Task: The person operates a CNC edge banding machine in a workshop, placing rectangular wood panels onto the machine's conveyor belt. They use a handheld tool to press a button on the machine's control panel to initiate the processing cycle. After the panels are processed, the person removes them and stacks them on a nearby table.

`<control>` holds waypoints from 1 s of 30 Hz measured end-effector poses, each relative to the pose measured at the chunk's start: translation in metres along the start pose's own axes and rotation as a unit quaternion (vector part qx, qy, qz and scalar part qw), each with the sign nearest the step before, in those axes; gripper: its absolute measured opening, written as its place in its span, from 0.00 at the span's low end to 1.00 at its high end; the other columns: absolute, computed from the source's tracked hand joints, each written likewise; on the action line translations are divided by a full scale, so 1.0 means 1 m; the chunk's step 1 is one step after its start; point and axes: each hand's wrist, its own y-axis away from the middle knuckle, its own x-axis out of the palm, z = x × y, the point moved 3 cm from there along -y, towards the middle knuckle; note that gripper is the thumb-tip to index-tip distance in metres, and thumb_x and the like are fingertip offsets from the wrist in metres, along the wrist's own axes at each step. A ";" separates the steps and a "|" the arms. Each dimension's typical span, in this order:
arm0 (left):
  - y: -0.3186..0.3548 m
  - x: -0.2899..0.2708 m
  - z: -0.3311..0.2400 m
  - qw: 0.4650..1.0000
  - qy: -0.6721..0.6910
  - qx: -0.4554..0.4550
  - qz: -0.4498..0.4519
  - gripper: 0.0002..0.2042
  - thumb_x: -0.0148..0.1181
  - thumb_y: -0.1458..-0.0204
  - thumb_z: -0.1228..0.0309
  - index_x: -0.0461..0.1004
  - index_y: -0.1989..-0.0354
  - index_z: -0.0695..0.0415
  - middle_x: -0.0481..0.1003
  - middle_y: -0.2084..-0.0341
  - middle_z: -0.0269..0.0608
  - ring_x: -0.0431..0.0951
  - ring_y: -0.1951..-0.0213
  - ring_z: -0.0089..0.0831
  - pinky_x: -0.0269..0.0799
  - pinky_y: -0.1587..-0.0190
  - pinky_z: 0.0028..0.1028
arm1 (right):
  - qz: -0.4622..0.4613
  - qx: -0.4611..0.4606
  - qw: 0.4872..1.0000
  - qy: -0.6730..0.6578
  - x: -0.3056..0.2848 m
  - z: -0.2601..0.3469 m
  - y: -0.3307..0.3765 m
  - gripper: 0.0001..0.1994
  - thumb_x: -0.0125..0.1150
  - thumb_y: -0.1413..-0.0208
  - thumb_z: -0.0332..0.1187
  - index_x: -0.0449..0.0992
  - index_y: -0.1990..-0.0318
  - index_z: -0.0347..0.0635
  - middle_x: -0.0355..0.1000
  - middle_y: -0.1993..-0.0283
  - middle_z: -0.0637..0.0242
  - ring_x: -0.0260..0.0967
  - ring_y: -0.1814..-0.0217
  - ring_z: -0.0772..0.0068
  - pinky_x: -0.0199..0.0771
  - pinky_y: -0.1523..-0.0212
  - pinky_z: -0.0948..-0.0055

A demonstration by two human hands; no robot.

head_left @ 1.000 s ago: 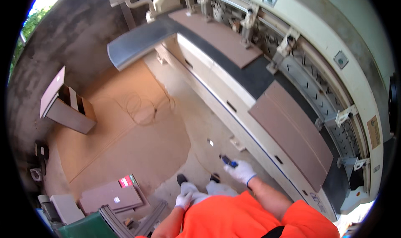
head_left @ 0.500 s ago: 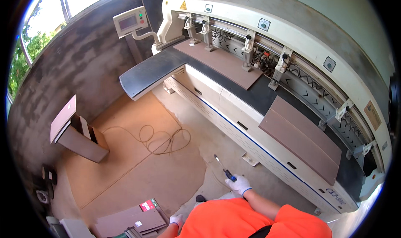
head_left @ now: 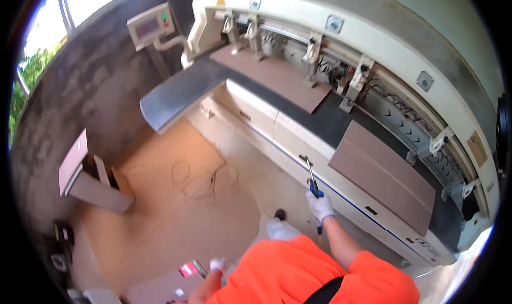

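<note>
The gloved right hand [head_left: 320, 205] is clenched around a slim blue-handled metal tool [head_left: 310, 174], its long shaft pointing toward eleven o'clock.

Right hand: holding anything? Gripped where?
Yes: the right hand grips a slim metal tool by its blue handle end, head pointing away towards the machine.

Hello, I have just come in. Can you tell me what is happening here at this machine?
A person in an orange shirt and white gloves stands beside a long cream-coloured woodworking machine. The right hand holds a slim tool with a blue handle, raised toward the machine's front. The left hand hangs low near some flat boards on the floor. Two brown panels lie on the machine's dark bed, and a loose cable is coiled on the floor.
</note>
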 end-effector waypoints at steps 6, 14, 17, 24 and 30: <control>-0.040 0.004 -0.035 0.994 0.060 -0.015 -0.088 0.20 0.57 0.39 0.56 0.82 0.61 0.64 0.83 0.63 0.56 0.81 0.61 0.52 0.75 0.56 0.43 | 0.128 0.049 0.970 -0.200 0.019 0.044 -0.051 0.11 0.68 0.40 0.39 0.75 0.70 0.46 0.68 0.84 0.74 0.63 0.86 0.78 0.60 0.84 0.72; -0.084 0.048 -0.169 0.997 0.028 -0.025 -0.066 0.27 0.58 0.44 0.48 0.82 0.50 0.61 0.79 0.49 0.62 0.77 0.42 0.54 0.71 0.38 0.41 | 0.120 0.061 0.958 -0.252 -0.018 0.046 -0.152 0.12 0.66 0.37 0.37 0.76 0.68 0.39 0.72 0.79 0.69 0.68 0.82 0.75 0.69 0.79 0.70; -0.100 0.036 -0.212 0.989 0.128 -0.054 -0.043 0.23 0.63 0.46 0.54 0.83 0.54 0.64 0.83 0.56 0.56 0.84 0.50 0.43 0.76 0.46 0.36 | 0.098 0.083 0.955 -0.269 -0.041 0.036 -0.154 0.13 0.67 0.39 0.41 0.74 0.70 0.44 0.69 0.81 0.73 0.65 0.83 0.79 0.63 0.83 0.70; -0.175 -0.022 -0.318 0.998 -0.047 0.033 0.004 0.22 0.62 0.47 0.57 0.83 0.56 0.65 0.84 0.60 0.57 0.84 0.53 0.43 0.77 0.49 0.36 | -0.056 0.119 0.977 -0.166 -0.080 -0.039 -0.127 0.22 0.66 0.42 0.53 0.74 0.75 0.43 0.71 0.81 0.68 0.69 0.83 0.73 0.67 0.80 0.66; -0.242 -0.022 -0.408 0.986 -0.095 0.123 0.062 0.22 0.62 0.45 0.57 0.83 0.53 0.65 0.84 0.58 0.54 0.83 0.53 0.41 0.76 0.48 0.35 | -0.027 0.226 0.943 -0.242 -0.086 -0.013 -0.085 0.18 0.70 0.42 0.45 0.73 0.76 0.45 0.69 0.83 0.71 0.64 0.87 0.77 0.61 0.85 0.71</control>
